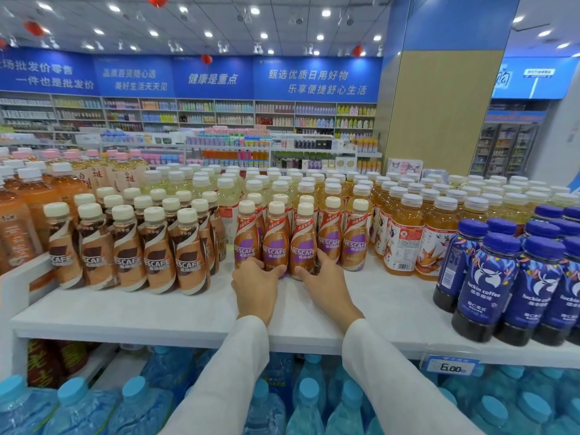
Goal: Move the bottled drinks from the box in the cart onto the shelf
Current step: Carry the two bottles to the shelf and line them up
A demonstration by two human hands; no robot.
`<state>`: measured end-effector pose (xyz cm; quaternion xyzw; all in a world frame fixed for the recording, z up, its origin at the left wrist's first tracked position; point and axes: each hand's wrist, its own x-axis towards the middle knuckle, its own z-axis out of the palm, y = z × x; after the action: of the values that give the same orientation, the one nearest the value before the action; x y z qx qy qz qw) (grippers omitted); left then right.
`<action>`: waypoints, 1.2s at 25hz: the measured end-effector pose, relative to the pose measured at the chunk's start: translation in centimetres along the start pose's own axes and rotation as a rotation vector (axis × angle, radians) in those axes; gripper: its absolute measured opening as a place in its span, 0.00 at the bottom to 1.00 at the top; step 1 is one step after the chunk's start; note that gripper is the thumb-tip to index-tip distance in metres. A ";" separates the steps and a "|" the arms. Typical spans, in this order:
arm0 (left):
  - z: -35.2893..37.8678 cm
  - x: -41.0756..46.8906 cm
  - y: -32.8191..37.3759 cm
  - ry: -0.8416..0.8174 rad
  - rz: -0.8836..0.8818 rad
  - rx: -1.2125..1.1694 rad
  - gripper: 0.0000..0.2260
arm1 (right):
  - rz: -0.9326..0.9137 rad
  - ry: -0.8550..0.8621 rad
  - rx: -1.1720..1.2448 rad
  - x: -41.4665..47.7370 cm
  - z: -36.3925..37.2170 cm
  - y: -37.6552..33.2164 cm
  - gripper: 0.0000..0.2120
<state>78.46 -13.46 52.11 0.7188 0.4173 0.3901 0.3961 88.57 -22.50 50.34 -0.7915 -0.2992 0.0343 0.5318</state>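
Note:
Both my hands reach onto the white shelf (188, 312). My left hand (255, 285) grips the base of a purple-label Nescafe bottle (275, 240), thumb on its right side. My right hand (323, 285) grips the neighbouring purple-label Nescafe bottle (303, 243), thumb on its left and fingers round its right. Both bottles stand upright at the front of a group of several such bottles (354, 237). The cart and its box are out of view.
Brown-label Nescafe bottles (157, 249) stand to the left, yellow tea bottles (405, 233) to the right, blue Luckin coffee bottles (499, 277) at the right front edge. Blue-capped water bottles (141, 403) fill the level below. A price tag (452, 367) hangs on the shelf edge.

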 end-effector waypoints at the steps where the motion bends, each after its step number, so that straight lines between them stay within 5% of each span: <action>1: 0.1 0.0 -0.1 0.003 -0.001 0.004 0.22 | 0.005 -0.002 -0.014 0.0 0.1 0.0 0.32; 11: 0.0 -0.5 0.1 0.002 0.015 0.026 0.20 | 0.013 0.013 -0.014 -0.3 0.1 -0.2 0.32; 17: -2.8 0.4 -1.9 0.016 0.117 -0.042 0.08 | 0.000 0.001 -0.014 -0.3 -0.2 -0.1 0.29; 23: -2.7 2.4 -3.1 -0.081 0.126 -0.011 0.28 | -0.037 0.001 -0.013 -0.7 -0.4 -0.3 0.26; 30: -2.8 3.2 -3.5 -0.115 0.129 -0.055 0.23 | -0.027 -0.004 -0.034 -0.8 -0.4 -0.4 0.27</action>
<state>76.06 -8.64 50.79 0.7542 0.3360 0.3841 0.4132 87.87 -23.17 50.70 -0.7962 -0.3114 0.0233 0.5182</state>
